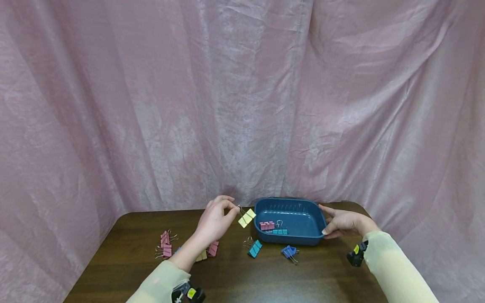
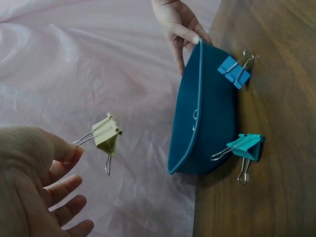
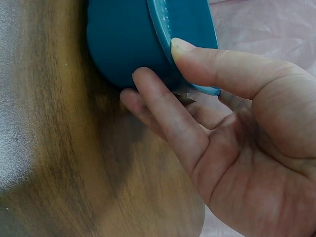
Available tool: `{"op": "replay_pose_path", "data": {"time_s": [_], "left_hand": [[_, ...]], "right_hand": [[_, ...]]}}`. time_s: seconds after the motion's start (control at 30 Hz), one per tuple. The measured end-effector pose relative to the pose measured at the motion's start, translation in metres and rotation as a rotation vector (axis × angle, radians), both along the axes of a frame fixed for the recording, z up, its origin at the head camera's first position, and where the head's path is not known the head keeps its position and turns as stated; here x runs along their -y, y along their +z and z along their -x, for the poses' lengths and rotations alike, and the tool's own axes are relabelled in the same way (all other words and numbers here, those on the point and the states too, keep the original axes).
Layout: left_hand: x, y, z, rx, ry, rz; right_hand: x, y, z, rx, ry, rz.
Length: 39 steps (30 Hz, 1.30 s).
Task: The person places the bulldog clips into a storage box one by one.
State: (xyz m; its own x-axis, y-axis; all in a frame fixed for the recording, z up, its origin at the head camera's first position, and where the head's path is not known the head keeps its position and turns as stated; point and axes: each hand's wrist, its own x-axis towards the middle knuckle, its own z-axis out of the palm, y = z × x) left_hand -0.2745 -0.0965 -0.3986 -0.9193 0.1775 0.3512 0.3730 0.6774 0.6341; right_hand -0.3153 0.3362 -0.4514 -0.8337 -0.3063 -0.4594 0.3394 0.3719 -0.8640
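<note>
At 3 o'clock from left hand, head view, lies tray, long axis 9 to 3. Left hand pinches yellow clip by wire handle, apart from tray's 9 o'clock end. Right hand is nearer, grips 3 o'clock end.

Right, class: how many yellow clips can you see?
2: a clip pinched in the left hand; a second clip on the table, partly behind the left forearm. More may be hidden there.
</note>
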Motion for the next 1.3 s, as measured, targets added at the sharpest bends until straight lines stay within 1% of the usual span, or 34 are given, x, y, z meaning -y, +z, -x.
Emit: {"op": "replay_pose_path", "data": {"time_s": [0.13,0.43,0.67,0.87,1.03,1.3], "left_hand": [[-0.002,0.002,0.003,-0.001,-0.002,0.007],[-0.01,0.009,0.012,-0.048,-0.003,0.006],[-0.016,0.01,0.017,-0.04,-0.001,-0.002],[-0.023,0.009,0.022,-0.063,-0.017,0.003],[-0.032,0.008,0.025,-0.041,-0.024,0.009],[-0.046,0.003,0.028,0.013,-0.028,0.013]], "right_hand": [[0.0,0.0,0.0,0.004,0.0,0.007],[0.0,-0.001,0.0,-0.003,0.0,-0.003],[0.0,-0.002,0.001,-0.003,-0.002,0.004],[0.0,-0.002,0.001,0.002,-0.004,0.009],[0.0,-0.003,0.001,0.002,-0.001,0.009],[-0.001,-0.004,0.003,-0.002,-0.004,0.002]]}}
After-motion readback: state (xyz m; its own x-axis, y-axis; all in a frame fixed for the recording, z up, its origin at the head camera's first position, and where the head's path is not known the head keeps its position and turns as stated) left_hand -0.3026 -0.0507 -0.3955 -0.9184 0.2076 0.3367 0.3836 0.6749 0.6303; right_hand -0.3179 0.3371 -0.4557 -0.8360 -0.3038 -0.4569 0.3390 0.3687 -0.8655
